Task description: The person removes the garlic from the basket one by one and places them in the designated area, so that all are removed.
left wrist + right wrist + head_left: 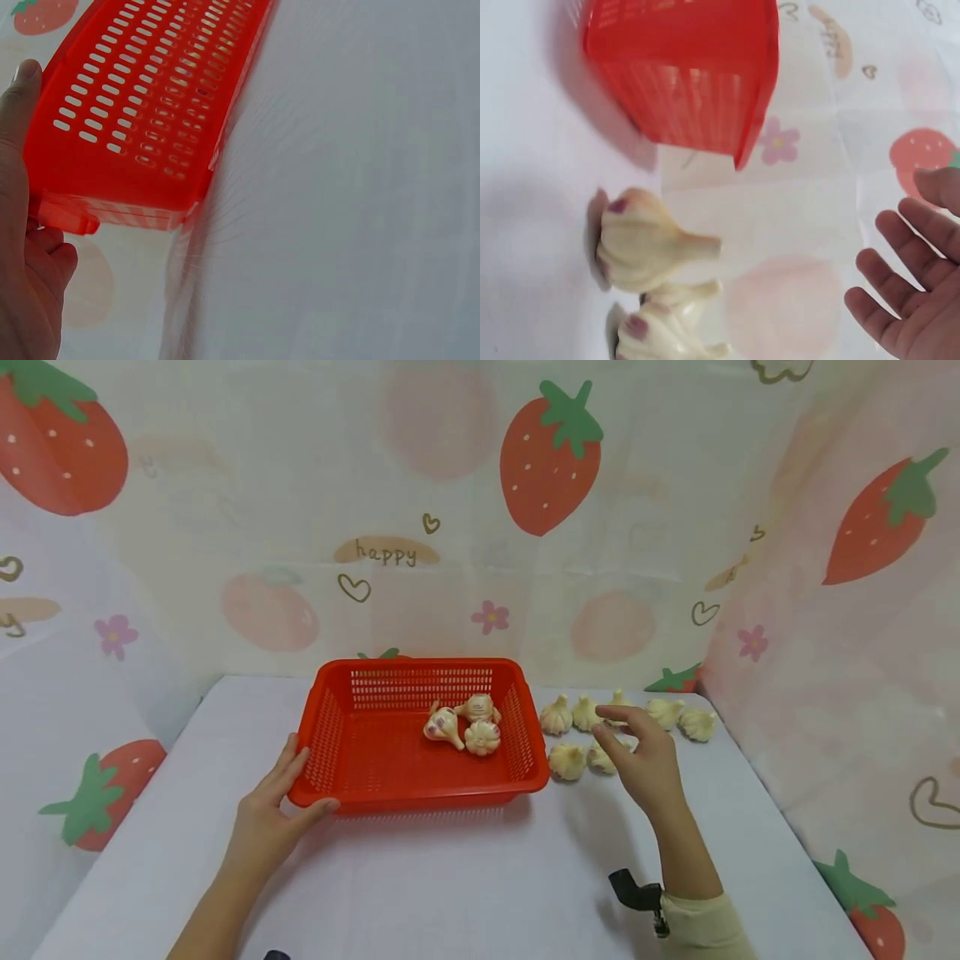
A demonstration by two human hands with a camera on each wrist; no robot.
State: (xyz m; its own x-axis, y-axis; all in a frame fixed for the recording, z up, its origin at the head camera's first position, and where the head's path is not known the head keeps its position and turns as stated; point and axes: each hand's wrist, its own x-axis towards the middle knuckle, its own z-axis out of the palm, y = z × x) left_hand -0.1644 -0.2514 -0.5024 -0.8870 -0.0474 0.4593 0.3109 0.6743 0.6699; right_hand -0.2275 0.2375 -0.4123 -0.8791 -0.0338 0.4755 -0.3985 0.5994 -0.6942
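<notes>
A red plastic basket (416, 797) with slotted walls stands on the table. Three garlic bulbs (442, 727) lie together on the right part of its floor. My left hand (266, 822) grips its front left corner. In the left wrist view the thumb (22, 94) lies against the basket's wall (112, 165), while the fingers curl below the rim. Right of the basket, my right hand (637, 760) hovers over several pale garlic bulbs (567, 762), partly covering some of them. Its spread fingers (907, 236) hold nothing in the right wrist view, apart from the nearby bulb (641, 244).
A white cloth covers the table (450, 885). Behind it hangs a curtain (465, 502) printed with strawberries, and similar fabric rises at both sides. The loose bulbs sit close to the basket's right wall, in two rough rows. A black wrist camera (637, 893) sits by the right sleeve.
</notes>
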